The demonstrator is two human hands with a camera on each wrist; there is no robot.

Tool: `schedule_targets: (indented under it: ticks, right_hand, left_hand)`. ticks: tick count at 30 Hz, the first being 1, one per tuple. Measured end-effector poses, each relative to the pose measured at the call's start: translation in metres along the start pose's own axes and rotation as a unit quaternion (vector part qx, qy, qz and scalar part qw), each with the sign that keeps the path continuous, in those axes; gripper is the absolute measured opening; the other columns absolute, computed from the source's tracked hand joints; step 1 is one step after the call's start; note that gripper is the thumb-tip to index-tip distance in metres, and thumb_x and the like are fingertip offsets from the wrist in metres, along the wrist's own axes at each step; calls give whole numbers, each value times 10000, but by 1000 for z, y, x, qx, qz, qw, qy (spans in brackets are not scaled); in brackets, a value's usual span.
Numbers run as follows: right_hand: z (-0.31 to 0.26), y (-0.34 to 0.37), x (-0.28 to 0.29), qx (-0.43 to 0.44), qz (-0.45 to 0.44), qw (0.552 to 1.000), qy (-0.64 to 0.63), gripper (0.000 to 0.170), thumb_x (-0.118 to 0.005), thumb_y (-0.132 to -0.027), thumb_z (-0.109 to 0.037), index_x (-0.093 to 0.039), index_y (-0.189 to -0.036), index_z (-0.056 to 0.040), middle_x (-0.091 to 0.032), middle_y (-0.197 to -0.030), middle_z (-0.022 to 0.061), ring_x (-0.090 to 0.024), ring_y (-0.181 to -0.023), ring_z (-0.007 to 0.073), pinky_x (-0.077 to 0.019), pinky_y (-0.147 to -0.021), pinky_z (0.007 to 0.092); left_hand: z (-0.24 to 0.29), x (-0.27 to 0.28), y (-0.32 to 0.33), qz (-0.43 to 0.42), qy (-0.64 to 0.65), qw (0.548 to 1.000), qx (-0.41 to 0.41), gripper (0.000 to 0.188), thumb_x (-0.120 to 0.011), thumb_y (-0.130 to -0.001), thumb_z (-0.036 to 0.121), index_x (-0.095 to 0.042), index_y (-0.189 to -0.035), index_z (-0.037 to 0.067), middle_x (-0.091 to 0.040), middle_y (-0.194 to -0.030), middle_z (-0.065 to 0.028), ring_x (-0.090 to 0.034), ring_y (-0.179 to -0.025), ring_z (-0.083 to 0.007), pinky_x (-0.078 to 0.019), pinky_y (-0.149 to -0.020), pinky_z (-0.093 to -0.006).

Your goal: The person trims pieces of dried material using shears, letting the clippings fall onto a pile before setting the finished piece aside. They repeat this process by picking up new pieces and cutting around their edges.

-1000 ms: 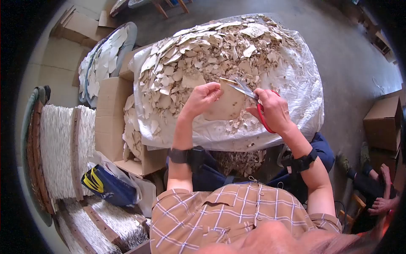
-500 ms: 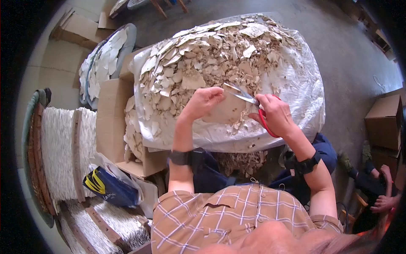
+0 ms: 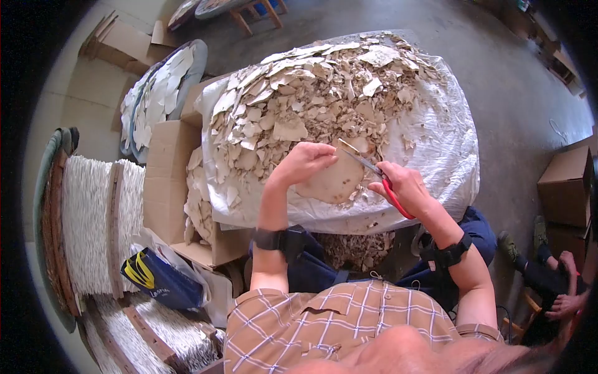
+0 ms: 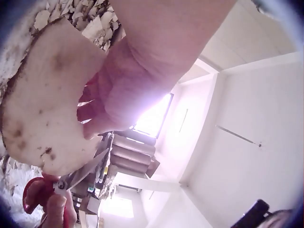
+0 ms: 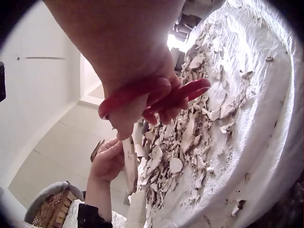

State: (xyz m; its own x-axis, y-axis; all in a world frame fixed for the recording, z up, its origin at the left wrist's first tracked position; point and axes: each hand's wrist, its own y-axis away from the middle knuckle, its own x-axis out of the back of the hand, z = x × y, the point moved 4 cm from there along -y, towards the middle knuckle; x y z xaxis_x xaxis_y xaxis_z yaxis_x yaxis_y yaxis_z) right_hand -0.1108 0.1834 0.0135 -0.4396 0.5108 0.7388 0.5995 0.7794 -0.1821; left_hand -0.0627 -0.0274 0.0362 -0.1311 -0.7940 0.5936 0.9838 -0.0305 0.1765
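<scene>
A pale, rounded flat piece with brown spots is pinched at its edge by the left hand, fingers curled over it. The right hand grips red-handled scissors. In the left wrist view the scissor blades lie at the piece's lower edge, slightly apart. From the right wrist view the blades are hidden behind the hand. Beneath both hands spreads a heap of pale flakes and scraps on white sheeting.
Left of the heap stands a cardboard box, with a blue bag below it and stacks of white pieces farther left. Trays of flat pieces lie at upper left. Another person's hands and boxes are at the right.
Both hands and the scissors sit slightly lower in the head view, as does the heap. The scissor blades look closer together than half a second ago, and more of the rounded piece shows.
</scene>
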Motion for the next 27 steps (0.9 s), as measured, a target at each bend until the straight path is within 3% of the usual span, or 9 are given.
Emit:
schedule_targets:
  ticks: [3,6,8,15,17,18,20,23,27]
  right_hand:
    - [1,1,-3,-8,-6,1000,8,368,-618,-773,-351,-509,-926,-34,-542,-665,149,-563,-648,341,-436,-565,395]
    - [3,1,-6,-11,-3,1000,20,337,-623,-771,-343,-512,-873,-41,-538,-625,155,-564,-625,349,-433,-541,400]
    - [4,1,-7,-6,4,1000,26,326,-628,-767,-337,-513,-847,-43,-537,-616,158,-565,-616,352,-430,-529,401]
    - [-1,1,-2,-63,14,997,33,316,-636,-761,-329,-504,-790,-43,-548,-633,151,-563,-606,346,-429,-521,394]
    - [1,-1,1,-90,22,995,33,322,-626,-767,-343,-509,-808,-46,-557,-645,145,-571,-621,336,-431,-531,397]
    - [2,-1,4,-98,23,995,24,323,-630,-765,-342,-514,-833,-49,-557,-648,143,-570,-623,334,-429,-535,392]
    - [0,-2,8,-102,27,994,18,327,-634,-762,-342,-518,-859,-52,-558,-651,141,-568,-625,332,-428,-539,388]
    - [-10,0,15,-75,54,996,-4,334,-635,-762,-333,-528,-920,-58,-556,-663,137,-569,-639,331,-433,-556,389]
    - [-27,-7,34,-66,65,995,-26,375,-630,-765,-343,-526,-974,-50,-553,-693,141,-568,-649,327,-436,-564,379]
  left_hand:
    - [-1,0,1,-11,14,1000,19,237,-605,-807,141,-587,-954,-44,-590,-730,-37,-510,-692,-64,-438,-641,-220]
    - [-2,2,0,-4,23,1000,-4,208,-590,-794,172,-597,-896,-9,-578,-664,-94,-500,-591,-117,-427,-574,-261]
    - [0,2,-1,-43,-51,998,13,202,-599,-803,141,-578,-904,-32,-534,-658,-23,-451,-628,-74,-412,-582,-236]
    - [0,6,0,-17,-22,1000,0,177,-578,-815,139,-574,-873,-28,-505,-641,15,-414,-598,-54,-378,-543,-213]
    - [-12,12,-1,54,81,995,4,158,-550,-818,139,-579,-848,-13,-534,-636,-35,-472,-568,-92,-401,-541,-253]
    - [-12,14,0,58,81,995,0,158,-550,-818,139,-579,-848,-13,-534,-636,-35,-472,-568,-92,-401,-541,-253]
    - [-16,25,3,146,186,971,36,164,-537,-845,153,-580,-874,-2,-553,-690,13,-477,-589,-57,-400,-543,-218]
    - [-18,31,8,171,294,939,42,139,-530,-867,180,-568,-880,47,-522,-691,48,-467,-594,-19,-385,-535,-167]
    - [-12,29,16,194,364,909,61,138,-541,-860,197,-576,-891,67,-537,-693,55,-472,-595,-6,-382,-542,-165]
